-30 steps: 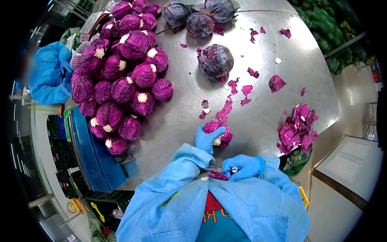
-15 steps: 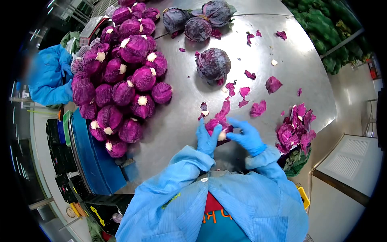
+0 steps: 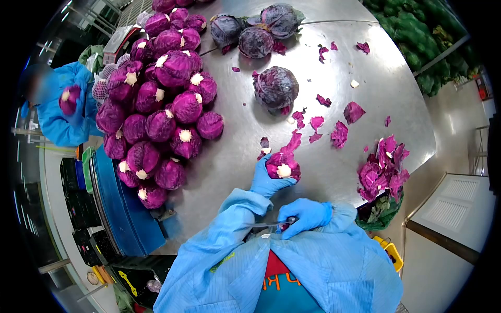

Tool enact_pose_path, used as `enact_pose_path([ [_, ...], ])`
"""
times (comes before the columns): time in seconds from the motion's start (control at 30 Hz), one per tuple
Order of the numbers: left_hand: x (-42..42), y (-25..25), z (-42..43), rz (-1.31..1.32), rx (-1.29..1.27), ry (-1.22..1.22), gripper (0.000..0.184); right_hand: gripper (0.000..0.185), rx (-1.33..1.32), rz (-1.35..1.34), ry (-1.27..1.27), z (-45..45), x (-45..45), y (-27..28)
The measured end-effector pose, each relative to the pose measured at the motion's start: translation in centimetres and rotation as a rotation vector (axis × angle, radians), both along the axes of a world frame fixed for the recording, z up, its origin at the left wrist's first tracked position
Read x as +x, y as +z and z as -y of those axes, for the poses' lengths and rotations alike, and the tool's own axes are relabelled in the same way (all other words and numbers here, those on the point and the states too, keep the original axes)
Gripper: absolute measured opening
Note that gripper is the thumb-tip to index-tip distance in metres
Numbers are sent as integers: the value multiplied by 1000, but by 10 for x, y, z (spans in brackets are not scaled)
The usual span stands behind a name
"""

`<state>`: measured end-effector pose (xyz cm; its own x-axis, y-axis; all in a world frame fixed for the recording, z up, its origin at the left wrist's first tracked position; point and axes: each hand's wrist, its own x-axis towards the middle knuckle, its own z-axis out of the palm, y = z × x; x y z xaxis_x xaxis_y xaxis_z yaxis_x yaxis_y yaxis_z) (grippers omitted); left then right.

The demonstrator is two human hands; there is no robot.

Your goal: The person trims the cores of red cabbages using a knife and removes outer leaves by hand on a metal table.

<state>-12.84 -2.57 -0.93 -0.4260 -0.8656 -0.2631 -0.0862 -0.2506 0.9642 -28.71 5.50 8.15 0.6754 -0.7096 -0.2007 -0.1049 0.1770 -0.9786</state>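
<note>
In my left hand [image 3: 269,180] is a small red cabbage [image 3: 275,163], its pale cut stem turned toward me and a loose purple leaf beside its far side. My left fingers wrap round its left and near side. Close to my body, my right hand [image 3: 303,216] is closed round the dark handle of a knife [image 3: 265,225], whose thin blade points left. Beyond the held cabbage, a darker, untrimmed red cabbage [image 3: 276,87] rests on the metal table [image 3: 229,156].
A large heap of trimmed red cabbages [image 3: 156,115] covers the table's left side. Torn leaves [image 3: 383,169] are piled at the right edge, with scraps scattered nearby. More dark cabbages [image 3: 255,41] lie at the back. A co-worker [image 3: 65,112] in blue stands at left.
My right hand has left the cabbage, drawn back toward my body and now grips a knife. The cabbage's stem has turned toward me. The co-worker now holds a red cabbage.
</note>
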Motion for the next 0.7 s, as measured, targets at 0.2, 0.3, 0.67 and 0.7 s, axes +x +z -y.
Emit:
enact_pose_path([
  [0.2,26,-4,-12,-314,434,102,74,58,-342,-630,-733,7,-37,-13],
  [0.3,24,-3,-17,-373,447,90,75,64,-406,-536,-723,16,-26,-5],
  [0.67,20,-15,-25,-141,226,86,61,56,-344,-560,-608,23,-21,-18],
  [0.7,18,-4,-21,-132,245,54,57,55,-333,-556,-598,23,-21,-18],
])
